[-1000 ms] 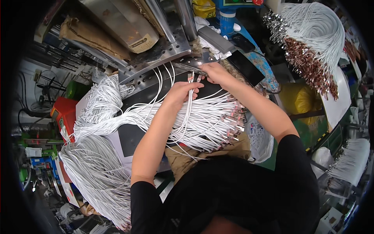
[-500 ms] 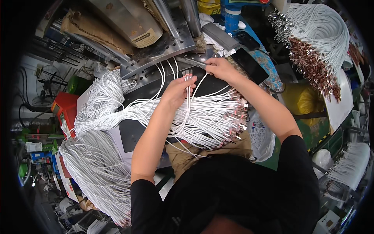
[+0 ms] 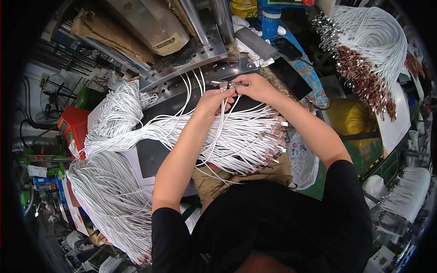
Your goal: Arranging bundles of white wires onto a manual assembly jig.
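Box (image 3: 73, 125), red, at far left; below it we see a loose bundle (image 3: 109, 195) of white cables draping downward. Next, a white coil (image 3: 119, 109) beside a black mat (image 3: 148, 161). From the coil side, the main bundle (image 3: 209, 141) runs rightward, its tips fanned out over the lap.

Above that bundle, left hand (image 3: 213, 101): fingers closed, pinching a few held cables (image 3: 221, 123) just under their metal connector ends (image 3: 223, 86). We mark the long axis: connector ends at the top, pointing away from the body, lengths hanging down across the main bundle. Left hand is the nearer one, right on them; the connector ends poke out past its thumb, toward the right hand's fingertips.

Right hand (image 3: 257, 88) sits just beside, fingers pressed together on what we read as a slim tool (image 3: 241, 83), lying roughly crosswise to the held cables. Whether it also grips a connector, we can't tell.

Further right: a clear bag (image 3: 306, 166) with small white bits, a yellow bag (image 3: 343, 116), and a hanging bundle (image 3: 375, 36) with coppery and silvery tips.
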A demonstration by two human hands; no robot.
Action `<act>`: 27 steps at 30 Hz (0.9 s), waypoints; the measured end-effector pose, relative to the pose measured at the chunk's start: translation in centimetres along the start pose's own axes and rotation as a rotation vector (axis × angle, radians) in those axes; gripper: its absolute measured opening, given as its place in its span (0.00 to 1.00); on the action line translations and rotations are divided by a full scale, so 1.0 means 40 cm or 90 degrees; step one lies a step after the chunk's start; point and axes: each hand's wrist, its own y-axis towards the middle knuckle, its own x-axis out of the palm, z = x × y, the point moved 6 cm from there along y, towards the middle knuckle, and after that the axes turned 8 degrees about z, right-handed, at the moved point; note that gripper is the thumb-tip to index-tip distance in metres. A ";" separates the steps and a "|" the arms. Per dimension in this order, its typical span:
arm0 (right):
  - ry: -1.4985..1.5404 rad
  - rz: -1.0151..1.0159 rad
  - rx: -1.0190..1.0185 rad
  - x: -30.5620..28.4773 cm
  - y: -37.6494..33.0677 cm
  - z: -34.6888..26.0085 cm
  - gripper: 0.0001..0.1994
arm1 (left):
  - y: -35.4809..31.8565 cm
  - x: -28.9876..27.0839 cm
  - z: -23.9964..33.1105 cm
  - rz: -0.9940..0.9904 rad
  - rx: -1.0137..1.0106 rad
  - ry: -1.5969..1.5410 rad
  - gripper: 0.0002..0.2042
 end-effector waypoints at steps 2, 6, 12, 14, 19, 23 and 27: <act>0.054 0.029 0.074 -0.023 0.006 0.018 0.18 | 0.000 -0.003 -0.008 0.001 -0.008 0.003 0.11; 0.075 0.008 0.082 -0.014 0.017 0.032 0.19 | 0.000 -0.002 0.001 -0.025 0.008 0.023 0.11; 0.149 -0.030 0.037 -0.015 0.012 0.019 0.20 | -0.020 0.002 0.011 -0.030 0.015 -0.011 0.12; 0.133 -0.028 0.130 -0.038 -0.003 -0.002 0.21 | -0.028 -0.007 0.007 -0.064 0.009 -0.032 0.12; 0.082 -0.054 0.165 -0.046 -0.012 -0.010 0.23 | -0.001 -0.042 -0.010 -0.058 0.042 0.045 0.13; 0.096 -0.096 0.109 -0.036 -0.029 -0.029 0.23 | 0.011 -0.038 -0.019 -0.069 0.027 0.106 0.13; -0.009 -0.086 0.011 -0.035 -0.028 -0.037 0.19 | 0.010 -0.031 -0.019 -0.059 0.008 0.134 0.12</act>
